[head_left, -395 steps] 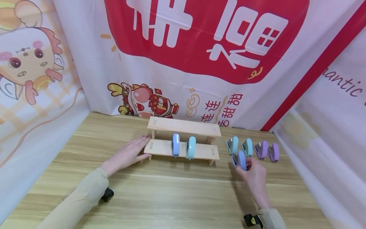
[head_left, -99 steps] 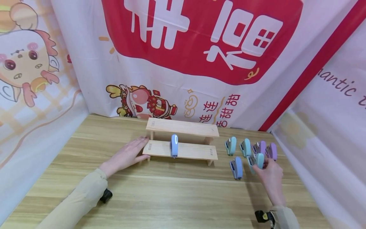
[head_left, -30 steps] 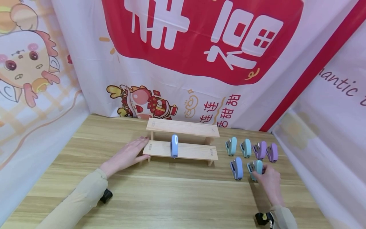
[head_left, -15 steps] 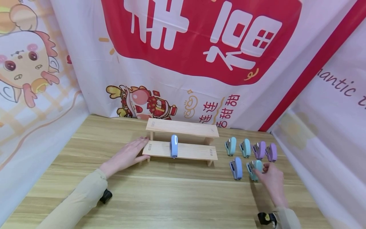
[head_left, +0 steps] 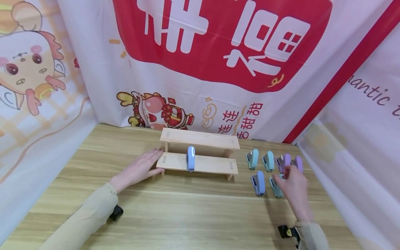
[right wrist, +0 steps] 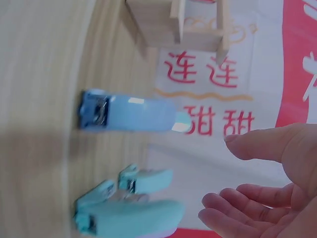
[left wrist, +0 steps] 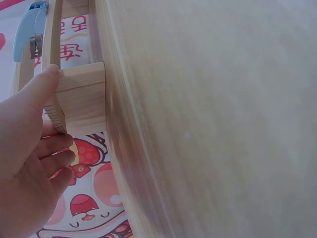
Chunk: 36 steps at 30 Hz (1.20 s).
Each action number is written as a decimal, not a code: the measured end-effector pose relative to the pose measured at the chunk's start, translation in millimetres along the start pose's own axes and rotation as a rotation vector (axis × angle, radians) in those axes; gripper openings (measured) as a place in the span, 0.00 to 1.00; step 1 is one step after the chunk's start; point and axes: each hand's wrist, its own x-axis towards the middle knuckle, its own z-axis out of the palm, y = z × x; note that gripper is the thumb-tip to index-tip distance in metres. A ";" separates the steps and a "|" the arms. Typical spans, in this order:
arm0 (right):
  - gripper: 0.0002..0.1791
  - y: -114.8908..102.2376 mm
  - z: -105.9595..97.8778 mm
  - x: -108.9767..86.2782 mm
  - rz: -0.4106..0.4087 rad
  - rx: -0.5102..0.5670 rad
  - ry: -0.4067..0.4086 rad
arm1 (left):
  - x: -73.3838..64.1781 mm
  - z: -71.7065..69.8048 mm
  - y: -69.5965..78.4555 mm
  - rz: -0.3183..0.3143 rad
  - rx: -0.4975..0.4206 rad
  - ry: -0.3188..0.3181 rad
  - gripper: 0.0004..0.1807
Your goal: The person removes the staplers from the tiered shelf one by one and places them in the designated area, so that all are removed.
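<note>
My left hand (head_left: 140, 169) holds the left end of a two-tier wooden shelf (head_left: 215, 165), its thumb on the lower board's front edge and its fingers at the back. On that board stands one blue stapler (head_left: 191, 159), also seen in the left wrist view (left wrist: 29, 27). My right hand (head_left: 294, 187) hovers with parted thumb and fingers over a teal stapler (head_left: 275, 188), partly covering it. In the right wrist view the palm is bare. Left of the teal stapler stands another blue stapler (head_left: 258, 183), the nearest one in the right wrist view (right wrist: 141, 113).
Behind these two, a row on the table (head_left: 193, 215) has two teal staplers (head_left: 253, 159) and two purple staplers (head_left: 283, 163); the hand partly hides the rightmost. The shelf's upper board (head_left: 200, 138) bears nothing. Printed cloth (head_left: 103, 86) walls the table's back and sides.
The right hand has put a blue stapler, then the teal stapler from the shelf, on the table in front of the row. It has just let go and risen. The left hand stays put.
</note>
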 end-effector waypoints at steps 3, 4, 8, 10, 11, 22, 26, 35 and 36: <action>0.25 -12.6 0.0 2.1 -0.031 0.008 0.003 | 0.0 0.0 -0.4 0.001 0.000 0.000 0.42; 0.25 -16.9 0.4 2.3 -0.045 0.016 0.006 | 0.2 0.1 -0.4 -0.001 -0.001 -0.003 0.42; 0.25 -34.0 4.5 2.6 -0.080 0.054 0.011 | 0.8 0.1 -0.6 -0.005 0.003 -0.013 0.42; 0.24 -42.3 7.6 2.7 -0.090 0.070 0.007 | 0.8 -0.1 -0.5 0.000 0.009 -0.009 0.42; 0.24 -46.5 9.5 3.0 -0.092 0.078 0.008 | 0.6 -0.3 -0.4 0.003 0.011 -0.008 0.42; 0.25 -88.1 33.0 3.2 -0.138 0.138 -0.029 | 0.3 -2.2 1.1 0.003 0.007 -0.002 0.42; 0.24 -100.3 40.1 1.1 -0.190 0.155 -0.013 | -0.5 -2.4 1.4 0.008 0.008 0.012 0.42; 0.24 -129.6 50.8 -6.8 -0.271 0.178 -0.020 | -1.5 -2.1 1.4 0.007 0.008 0.013 0.42; 0.24 -132.7 52.2 -7.7 -0.280 0.183 -0.020 | -1.5 -2.1 1.4 0.004 0.006 0.008 0.42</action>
